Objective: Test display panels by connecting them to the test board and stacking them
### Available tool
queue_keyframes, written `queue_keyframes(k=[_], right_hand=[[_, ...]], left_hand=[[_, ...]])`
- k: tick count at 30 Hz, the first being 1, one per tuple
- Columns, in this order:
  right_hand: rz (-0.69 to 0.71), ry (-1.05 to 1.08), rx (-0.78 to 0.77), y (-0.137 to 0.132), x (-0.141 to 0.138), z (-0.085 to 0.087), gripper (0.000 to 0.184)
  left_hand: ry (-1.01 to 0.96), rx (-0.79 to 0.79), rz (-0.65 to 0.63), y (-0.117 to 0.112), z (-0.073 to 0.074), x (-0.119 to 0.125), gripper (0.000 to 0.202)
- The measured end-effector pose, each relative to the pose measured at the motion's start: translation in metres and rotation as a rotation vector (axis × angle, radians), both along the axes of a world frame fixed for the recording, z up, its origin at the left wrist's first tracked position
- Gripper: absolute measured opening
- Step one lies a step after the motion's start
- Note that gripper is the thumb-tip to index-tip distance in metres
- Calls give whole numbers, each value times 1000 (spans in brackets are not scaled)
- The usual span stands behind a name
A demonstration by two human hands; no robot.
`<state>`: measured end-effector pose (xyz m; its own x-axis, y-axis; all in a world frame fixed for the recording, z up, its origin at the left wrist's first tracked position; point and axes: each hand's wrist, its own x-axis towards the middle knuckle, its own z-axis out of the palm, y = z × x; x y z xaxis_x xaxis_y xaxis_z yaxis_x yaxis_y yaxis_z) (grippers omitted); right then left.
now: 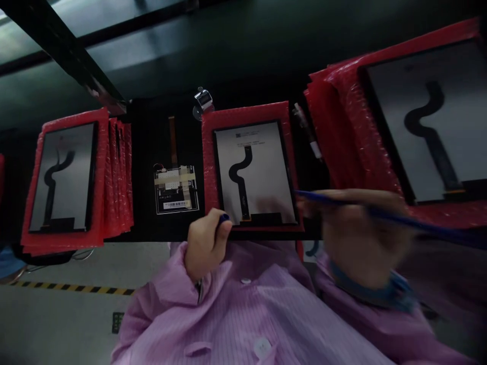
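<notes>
Pink sleeves (243, 314) nearest; left hand (207, 246) fisted round a blue-tipped tool (223, 219); right hand (361, 238), blurred, looks closed on a long blue rod (418, 223); just beyond both sets of fingers lies a display panel (266, 167) on red bubble wrap (208, 162); probably thin, brittle glass; best lifted by its edges, sparing the flex cable (240, 172).
</notes>
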<state>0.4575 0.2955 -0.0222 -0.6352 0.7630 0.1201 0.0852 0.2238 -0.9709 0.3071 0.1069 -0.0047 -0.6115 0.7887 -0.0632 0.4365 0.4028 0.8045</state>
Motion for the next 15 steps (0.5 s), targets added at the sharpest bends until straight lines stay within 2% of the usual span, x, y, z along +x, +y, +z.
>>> queue_keyframes(k=[2, 5, 8, 10, 12, 15], right_hand=[[-2, 105, -41, -10, -22, -11, 14], [-6, 210, -208, -22, -43, -26, 27], [-100, 260, -301, -24, -45, -36, 49], [-99, 252, -301, -22, -41, -38, 55], [-47, 234, -295, -20, -37, -37, 49], [13, 159, -186, -21, -35, -34, 25]], left_hand=[[157, -5, 37, 9, -14, -7, 59], [281, -50, 26, 19, -28, -11, 61], [319, -47, 14, 21, -30, -10, 59], [300, -39, 23, 20, -29, -9, 57], [290, -28, 31, 19, -28, -9, 55], [314, -12, 21, 20, -28, -10, 54]])
